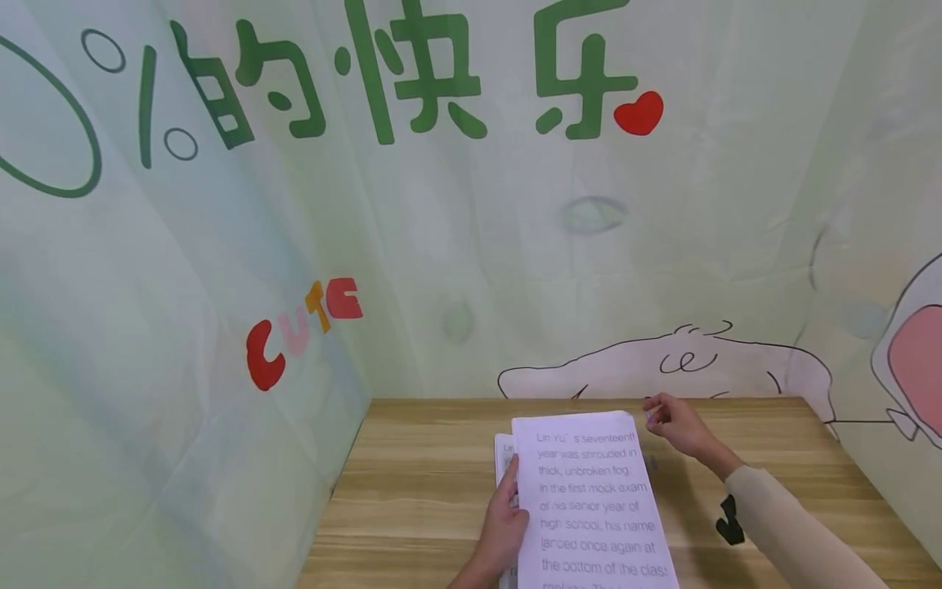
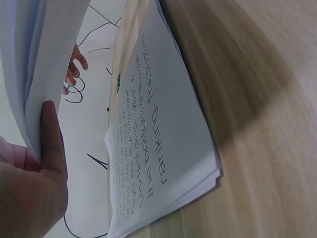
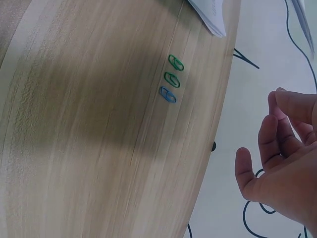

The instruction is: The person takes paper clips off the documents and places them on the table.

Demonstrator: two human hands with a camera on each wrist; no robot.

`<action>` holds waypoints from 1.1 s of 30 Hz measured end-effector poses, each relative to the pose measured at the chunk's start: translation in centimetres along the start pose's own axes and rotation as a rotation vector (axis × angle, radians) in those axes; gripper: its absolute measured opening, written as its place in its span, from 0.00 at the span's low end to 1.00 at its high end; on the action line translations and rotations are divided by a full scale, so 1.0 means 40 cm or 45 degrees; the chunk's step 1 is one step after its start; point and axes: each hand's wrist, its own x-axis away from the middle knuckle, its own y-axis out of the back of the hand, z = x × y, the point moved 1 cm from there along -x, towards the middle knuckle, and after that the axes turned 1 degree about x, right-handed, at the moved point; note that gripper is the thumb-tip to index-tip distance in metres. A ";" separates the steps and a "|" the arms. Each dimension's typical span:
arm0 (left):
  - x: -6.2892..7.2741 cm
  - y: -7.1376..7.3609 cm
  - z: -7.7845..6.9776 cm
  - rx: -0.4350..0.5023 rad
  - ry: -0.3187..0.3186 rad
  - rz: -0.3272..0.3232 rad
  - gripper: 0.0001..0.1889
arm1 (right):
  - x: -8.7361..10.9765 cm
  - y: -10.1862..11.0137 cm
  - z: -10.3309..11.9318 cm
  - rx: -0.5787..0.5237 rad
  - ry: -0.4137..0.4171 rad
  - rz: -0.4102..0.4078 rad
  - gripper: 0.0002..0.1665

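Note:
My left hand [image 1: 503, 526] grips a bundle of printed paper sheets [image 1: 589, 499] by its left edge, with the thumb on the front. The bundle is raised and tilted above a second stack of printed sheets [image 2: 173, 131] lying on the table. Beside the bundle's top right corner is my right hand [image 1: 683, 427], thumb and forefinger pinched together. A tiny bluish bit shows at those fingertips; it looks like a paper clip [image 1: 650, 416], mostly hidden by the fingers. In the right wrist view, two green paper clips [image 3: 176, 63] and a blue paper clip [image 3: 168, 94] lie in a row.
The wood-grain table [image 1: 412, 491] ends at a printed cloth backdrop [image 1: 471, 245] behind and at both sides. A black strap piece [image 1: 730, 521] hangs at the right sleeve [image 1: 787, 523].

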 end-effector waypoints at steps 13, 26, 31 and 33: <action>-0.002 0.025 0.009 0.016 0.020 -0.009 0.48 | 0.006 -0.014 -0.025 0.006 -0.068 0.045 0.18; 0.002 0.034 0.007 0.012 0.006 -0.025 0.47 | 0.025 -0.026 -0.060 0.018 -0.078 0.054 0.17; -0.001 0.037 0.004 0.029 -0.005 -0.031 0.47 | 0.027 -0.029 -0.075 0.042 -0.116 0.065 0.16; -0.002 0.039 0.003 0.029 -0.012 -0.033 0.47 | 0.028 -0.030 -0.075 0.043 -0.126 0.067 0.16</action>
